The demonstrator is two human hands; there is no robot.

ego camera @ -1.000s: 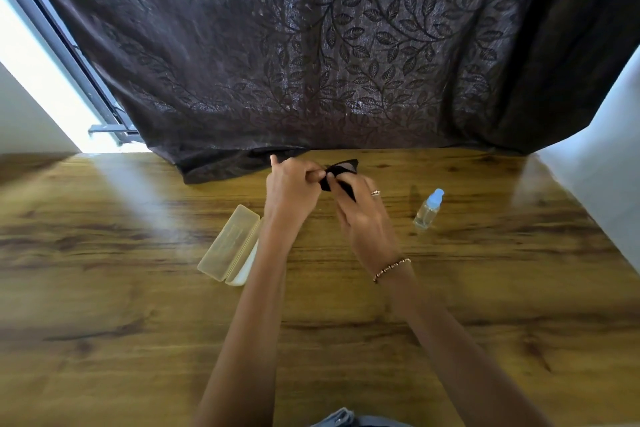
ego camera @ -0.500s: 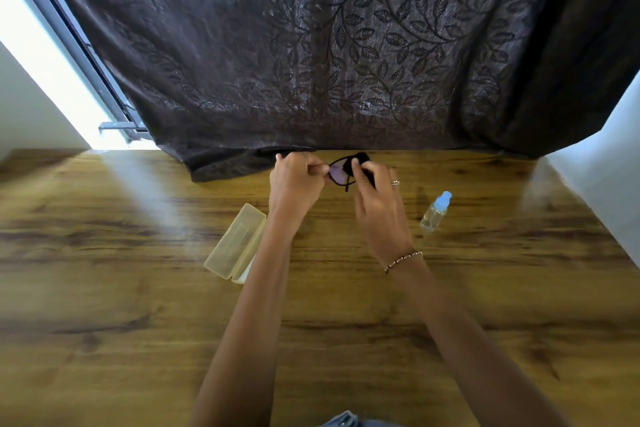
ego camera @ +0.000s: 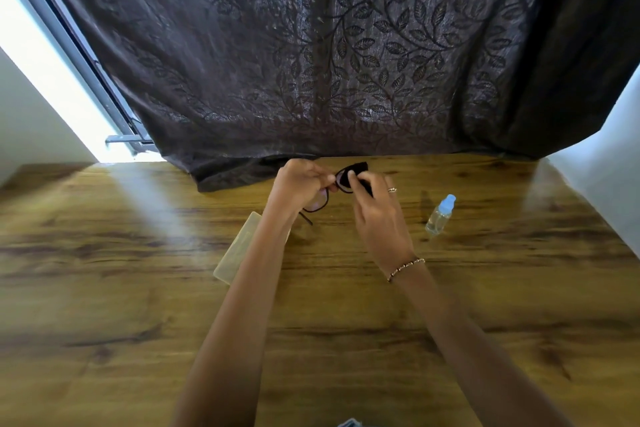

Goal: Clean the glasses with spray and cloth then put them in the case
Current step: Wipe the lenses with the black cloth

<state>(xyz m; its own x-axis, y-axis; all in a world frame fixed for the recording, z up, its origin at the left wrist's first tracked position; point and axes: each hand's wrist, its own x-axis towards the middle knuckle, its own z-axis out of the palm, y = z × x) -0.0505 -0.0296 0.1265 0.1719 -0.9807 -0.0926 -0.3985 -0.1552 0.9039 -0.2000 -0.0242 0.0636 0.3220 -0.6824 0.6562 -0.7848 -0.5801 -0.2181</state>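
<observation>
My left hand (ego camera: 301, 184) pinches the dark-framed glasses (ego camera: 320, 203) near the bridge, above the far middle of the wooden table (ego camera: 138, 305). One lens and a temple hang below that hand. My right hand (ego camera: 377, 215) presses a black cloth (ego camera: 360, 177) onto the other lens, thumb on the near side. An open, pale yellow glasses case (ego camera: 239, 250) lies on the table just left of my left forearm, partly hidden by it. A small clear spray bottle (ego camera: 440, 215) with a light blue cap stands to the right of my right hand.
A dark leaf-patterned curtain (ego camera: 346, 62) hangs along the table's far edge, its hem resting on the wood. A bright window frame (ego camera: 69, 55) shows at the left. A white wall (ego camera: 609, 166) borders the table on the right.
The glasses have turned, so one lens and a temple now show below my left hand. The black cloth has shifted over the other lens. Both hands stay at the far middle of the table.
</observation>
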